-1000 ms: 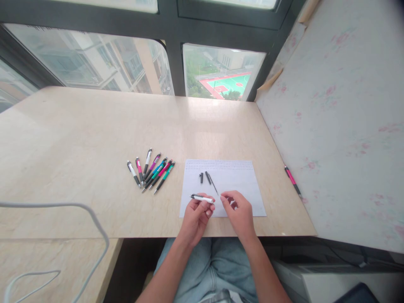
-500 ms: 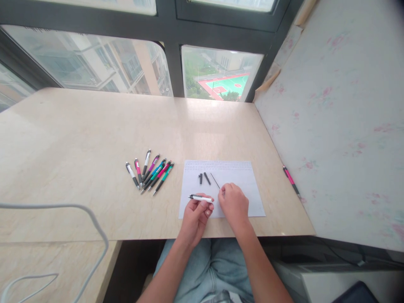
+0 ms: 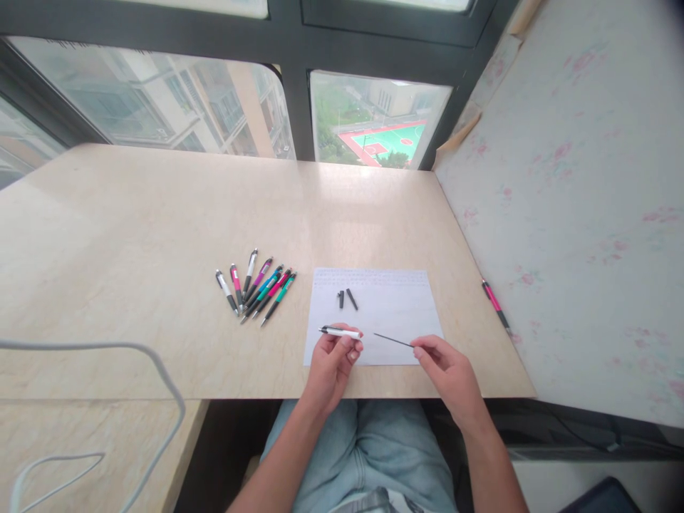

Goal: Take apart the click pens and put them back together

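My left hand [image 3: 335, 360] is closed around a white pen barrel [image 3: 342, 332] with a dark clip end pointing left; its right end is open toward the other hand. Between thumb and fingers of my right hand [image 3: 446, 367] is one end of a thin dark pen refill [image 3: 392, 340], its free tip pointing left at the barrel, a small gap apart. Both hands are over the near part of a sheet of paper [image 3: 400, 303]. Two small black pen parts, one short [image 3: 340, 299] and one slimmer [image 3: 352, 298], lie on the sheet beyond my left hand.
Several colored pens [image 3: 267, 288] lie in a cluster left of the paper. A pink pen [image 3: 496, 305] lies by the right wall. A white cable [image 3: 160, 370] loops at the lower left. Windows stand behind the table [image 3: 160, 214].
My right hand has moved right and turned, bringing the refill from over the paper's middle to point leftward toward the barrel. My left hand keeps its hold on the barrel.
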Demonstrator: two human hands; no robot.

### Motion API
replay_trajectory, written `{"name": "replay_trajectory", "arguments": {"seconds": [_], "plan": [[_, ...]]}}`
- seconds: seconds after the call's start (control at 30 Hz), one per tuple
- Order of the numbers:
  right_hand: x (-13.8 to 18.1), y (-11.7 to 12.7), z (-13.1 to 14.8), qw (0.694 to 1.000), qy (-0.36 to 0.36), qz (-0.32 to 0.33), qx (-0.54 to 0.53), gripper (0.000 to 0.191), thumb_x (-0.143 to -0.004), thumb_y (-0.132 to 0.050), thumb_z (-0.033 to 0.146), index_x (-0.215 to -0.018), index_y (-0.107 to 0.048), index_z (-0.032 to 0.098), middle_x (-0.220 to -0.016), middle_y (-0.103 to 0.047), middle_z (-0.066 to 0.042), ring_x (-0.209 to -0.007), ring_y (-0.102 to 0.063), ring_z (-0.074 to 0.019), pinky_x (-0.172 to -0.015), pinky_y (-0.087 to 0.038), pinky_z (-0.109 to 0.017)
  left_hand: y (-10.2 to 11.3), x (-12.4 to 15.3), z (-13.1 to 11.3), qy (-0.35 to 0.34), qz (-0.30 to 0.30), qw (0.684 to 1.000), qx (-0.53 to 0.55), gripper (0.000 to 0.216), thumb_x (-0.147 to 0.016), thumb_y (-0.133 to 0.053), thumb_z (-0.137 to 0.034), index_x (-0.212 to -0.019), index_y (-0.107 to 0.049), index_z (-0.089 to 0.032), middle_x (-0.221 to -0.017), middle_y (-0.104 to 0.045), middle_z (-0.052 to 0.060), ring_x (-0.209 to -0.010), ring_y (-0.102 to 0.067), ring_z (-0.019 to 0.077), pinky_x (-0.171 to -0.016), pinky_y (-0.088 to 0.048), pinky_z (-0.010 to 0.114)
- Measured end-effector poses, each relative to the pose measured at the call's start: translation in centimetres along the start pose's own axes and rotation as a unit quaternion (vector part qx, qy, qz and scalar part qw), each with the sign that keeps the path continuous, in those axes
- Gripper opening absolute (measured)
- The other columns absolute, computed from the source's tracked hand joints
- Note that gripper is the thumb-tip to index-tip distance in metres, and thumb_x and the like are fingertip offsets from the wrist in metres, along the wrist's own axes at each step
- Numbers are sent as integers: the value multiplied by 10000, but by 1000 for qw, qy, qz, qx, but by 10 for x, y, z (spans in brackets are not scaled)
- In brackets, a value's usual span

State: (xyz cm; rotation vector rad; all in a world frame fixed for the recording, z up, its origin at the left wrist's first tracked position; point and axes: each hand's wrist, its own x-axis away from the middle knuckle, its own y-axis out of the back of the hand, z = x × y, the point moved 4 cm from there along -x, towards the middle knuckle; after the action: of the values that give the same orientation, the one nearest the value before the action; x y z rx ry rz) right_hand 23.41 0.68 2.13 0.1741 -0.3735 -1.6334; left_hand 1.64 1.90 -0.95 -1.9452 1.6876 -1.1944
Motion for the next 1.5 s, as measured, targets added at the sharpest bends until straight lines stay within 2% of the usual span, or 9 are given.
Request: {"name": "replay_trajectory", "arguments": {"seconds": [0.13, 0.43, 0.67, 0.93, 1.13, 1.33, 1.5], "plan": [[2, 7, 11, 1000, 17, -8, 3, 228, -845, -656, 427, -855, -712, 206, -825, -699, -55, -790, -649, -221, -724, -540, -321, 1, 0, 0, -7, 1, 1000, -5, 220, -765, -790, -247, -927, -663, -170, -906, -688, 47, -712, -614, 92, -646, -463, 207], [2, -10, 28, 998, 69, 1, 6, 166, -867, -632, 360, -862, -713, 215, -878, -702, -76, -824, -642, -231, -735, -538, -340, -7, 4, -1, -36, 24, 996, -79, 213, -761, -786, -262, -909, -675, -157, -914, -688, 57, -712, -616, 114, -646, -459, 242], [3, -1, 32, 997, 62, -47, -5, 140, -875, -625, 345, -873, -689, 221, -841, -680, -54, -810, -627, -217, -728, -531, -327, -2, 1, -2, -36, -4, 999, -32, 225, -759, -786, -262, -923, -661, -174, -917, -688, 48, -713, -620, 107, -638, -463, 230], [3, -24, 33, 998, 60, 5, -27, 130, -867, -641, 331, -875, -686, 209, -842, -685, -60, -807, -643, -218, -745, -543, -335, -8, 5, -2, -38, 36, 996, -72, 172, -785, -762, -243, -905, -673, -158, -908, -679, 54, -717, -617, 116, -649, -455, 241], [-1, -41, 37, 997, 71, 21, -35, 116, -868, -627, 305, -821, -666, 206, -798, -671, -51, -777, -633, -208, -726, -532, -331, -6, 4, -3, -40, 26, 997, -54, 179, -780, -765, -240, -911, -666, -169, -912, -685, 52, -706, -616, 116, -642, -455, 244], [-4, -39, 48, 994, 109, 17, 21, 73, -858, -611, 232, -798, -641, 203, -752, -641, -29, -695, -596, -176, -682, -509, -311, -6, 4, -2, -40, 31, 998, -45, 167, -790, -758, -222, -916, -667, -163, -907, -679, 49, -709, -619, 110, -648, -462, 232], [-6, -41, 46, 995, 67, 51, -54, 87, -858, -643, 270, -817, -662, 195, -788, -672, -35, -753, -631, -179, -720, -531, -300, -4, 4, -2, -28, 35, 999, -24, 168, -786, -764, -209, -915, -673, -153, -901, -680, 48, -708, -618, 99, -653, -477, 211]]}}
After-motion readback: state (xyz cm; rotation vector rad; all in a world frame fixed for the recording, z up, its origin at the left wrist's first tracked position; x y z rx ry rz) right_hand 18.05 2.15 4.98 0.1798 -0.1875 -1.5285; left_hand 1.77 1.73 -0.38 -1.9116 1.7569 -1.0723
